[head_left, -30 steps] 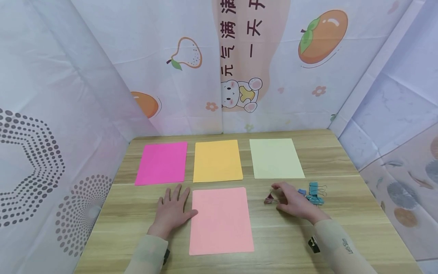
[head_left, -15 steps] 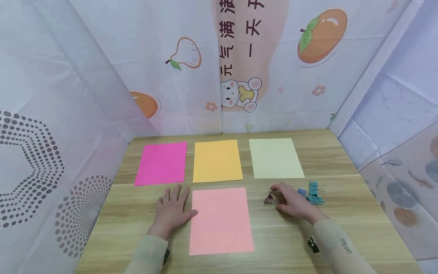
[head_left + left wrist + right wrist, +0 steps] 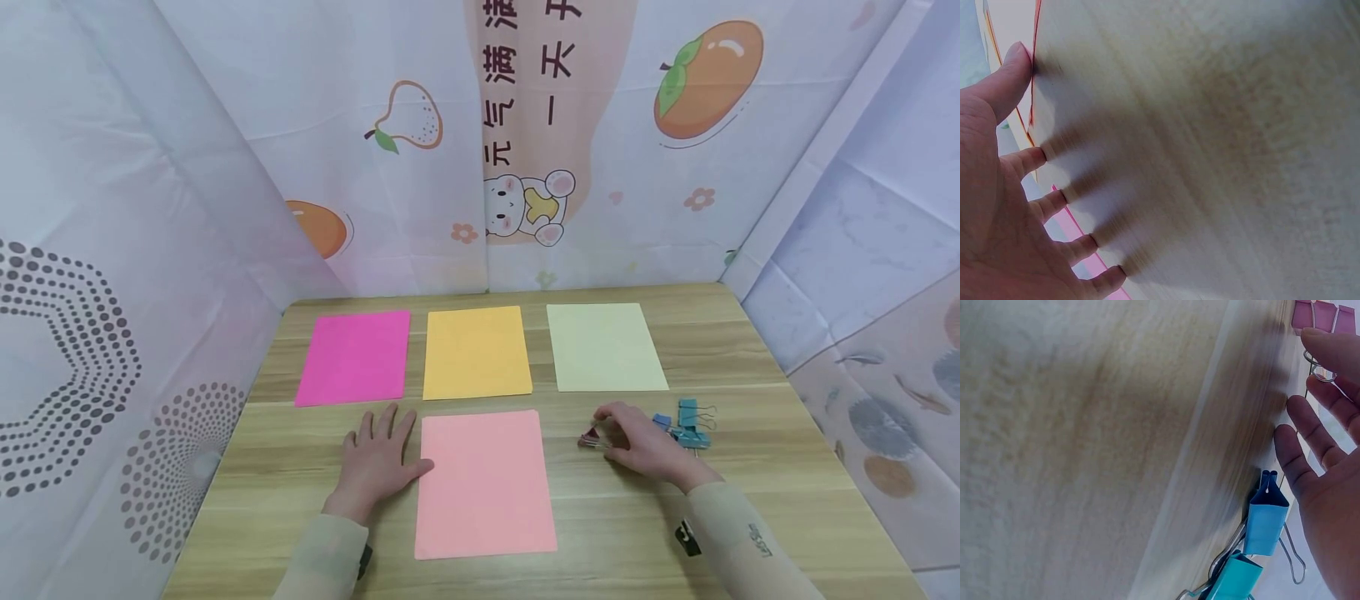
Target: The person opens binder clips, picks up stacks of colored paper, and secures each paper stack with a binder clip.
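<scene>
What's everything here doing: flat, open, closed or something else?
Hot pink paper: flat
Orange paper: flat
Pale green paper: flat
Light pink paper: flat
Red clip: handles pinched by the right grip
Blue clip: mouth closed, handles out
Back teal clip: handles out
Front teal clip: mouth unclear
Left grip: fingers spread

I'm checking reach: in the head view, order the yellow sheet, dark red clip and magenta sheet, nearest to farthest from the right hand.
1. Dark red clip, by the right hand
2. Yellow sheet, back row's middle
3. Magenta sheet, back row's left
</scene>
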Tool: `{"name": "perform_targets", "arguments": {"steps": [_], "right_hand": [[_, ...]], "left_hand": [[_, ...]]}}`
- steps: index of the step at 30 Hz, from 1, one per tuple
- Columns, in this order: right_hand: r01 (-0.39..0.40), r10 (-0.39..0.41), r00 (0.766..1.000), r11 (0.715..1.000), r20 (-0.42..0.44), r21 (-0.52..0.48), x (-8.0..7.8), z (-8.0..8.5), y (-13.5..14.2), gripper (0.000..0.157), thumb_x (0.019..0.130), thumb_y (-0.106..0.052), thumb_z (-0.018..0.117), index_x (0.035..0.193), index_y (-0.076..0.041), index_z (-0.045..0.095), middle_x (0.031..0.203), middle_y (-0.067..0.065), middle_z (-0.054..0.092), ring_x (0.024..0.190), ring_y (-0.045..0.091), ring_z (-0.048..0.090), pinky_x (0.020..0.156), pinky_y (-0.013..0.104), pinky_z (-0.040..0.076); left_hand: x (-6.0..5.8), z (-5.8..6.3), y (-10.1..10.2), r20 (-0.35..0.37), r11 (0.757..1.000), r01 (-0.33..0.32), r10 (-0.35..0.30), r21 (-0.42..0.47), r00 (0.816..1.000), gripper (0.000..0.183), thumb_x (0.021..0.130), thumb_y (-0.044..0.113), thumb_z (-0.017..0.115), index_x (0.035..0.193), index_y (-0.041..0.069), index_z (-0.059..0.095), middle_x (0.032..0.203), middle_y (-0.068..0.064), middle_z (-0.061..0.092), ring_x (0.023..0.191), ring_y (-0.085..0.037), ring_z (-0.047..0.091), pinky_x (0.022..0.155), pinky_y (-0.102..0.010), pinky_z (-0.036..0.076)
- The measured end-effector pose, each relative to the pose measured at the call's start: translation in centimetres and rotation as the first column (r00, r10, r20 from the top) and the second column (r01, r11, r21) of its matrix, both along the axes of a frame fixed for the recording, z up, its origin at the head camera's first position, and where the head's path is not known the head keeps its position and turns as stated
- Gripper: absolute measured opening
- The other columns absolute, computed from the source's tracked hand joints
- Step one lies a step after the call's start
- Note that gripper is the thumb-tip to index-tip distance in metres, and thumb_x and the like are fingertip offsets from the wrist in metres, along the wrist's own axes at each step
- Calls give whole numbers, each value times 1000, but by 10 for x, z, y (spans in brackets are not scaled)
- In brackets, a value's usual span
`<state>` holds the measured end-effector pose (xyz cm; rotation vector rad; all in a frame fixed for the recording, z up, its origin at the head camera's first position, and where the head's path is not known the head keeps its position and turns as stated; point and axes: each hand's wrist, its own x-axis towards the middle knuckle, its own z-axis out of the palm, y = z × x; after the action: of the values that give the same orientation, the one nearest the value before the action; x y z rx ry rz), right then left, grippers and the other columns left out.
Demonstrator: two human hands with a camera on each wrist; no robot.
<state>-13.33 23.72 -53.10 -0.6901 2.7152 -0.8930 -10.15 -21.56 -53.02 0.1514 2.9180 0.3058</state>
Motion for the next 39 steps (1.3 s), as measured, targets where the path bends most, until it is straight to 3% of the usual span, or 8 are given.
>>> {"name": "perform_targets", "arguments": {"steps": [21, 39], "right_hand": [[-9, 9, 1000, 1000, -9, 6, 1, -2, 2, 46, 88, -11, 80, 129, -7, 58, 124, 4, 63, 115, 27, 60, 97, 51, 52], [38, -38, 999, 999, 25, 9, 3, -1, 0, 39, 88, -23, 81, 119, -12, 61, 115, 1, 64, 106, 20, 60, 92, 45, 53]], "left_hand": [[0, -1, -1, 0, 1000, -2, 2, -4, 1000, 91, 87, 66, 67, 159, 18, 38, 166, -18, 26, 147, -57, 22, 108, -78, 24], [1, 0, -1, 22, 1000, -8, 8, 0, 1000, 92, 87, 68, 65, 160, 18, 37, 166, -18, 24, 148, -57, 19, 109, -78, 22]]}}
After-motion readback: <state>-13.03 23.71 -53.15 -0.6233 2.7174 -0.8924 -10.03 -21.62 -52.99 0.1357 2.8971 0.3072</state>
